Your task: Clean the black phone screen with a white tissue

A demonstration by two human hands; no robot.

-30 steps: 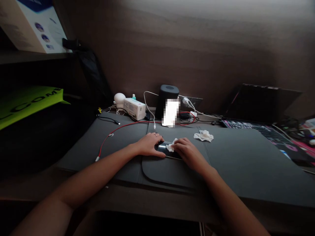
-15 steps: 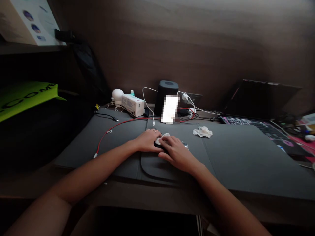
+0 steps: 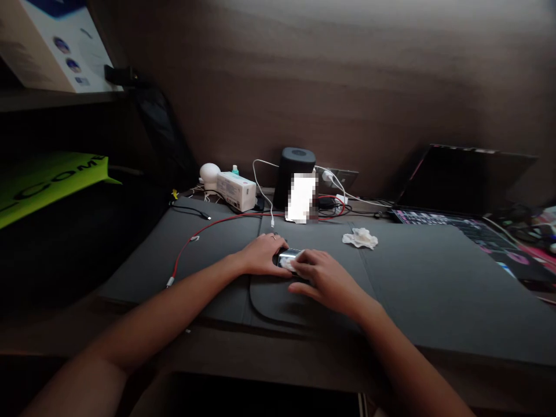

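Note:
A dark, glossy smartphone [image 3: 288,253] lies flat on the grey desk mat [image 3: 208,243]. My left hand [image 3: 262,255], with a ring on one finger, grips the phone's left end between thumb and fingers. Under the fingertips of my right hand [image 3: 325,279] a white tissue [image 3: 286,263] presses against the screen. The right thumb sticks out to the side, below the phone. My right hand covers the phone's right part. A second, crumpled tissue [image 3: 360,238] rests on the mat to the right.
Behind the hands stand a black speaker [image 3: 297,155], a bright, pixelated upright object [image 3: 300,198] and a white box [image 3: 237,191]. A red cable [image 3: 217,219] curves across the mat's left side. An open laptop [image 3: 460,179] is at the right, a green bag [image 3: 56,182] at the left.
My right hand has slid to the right and nearer to me, uncovering part of the phone's screen. The tissue has shifted lower on the phone. My left hand keeps its hold.

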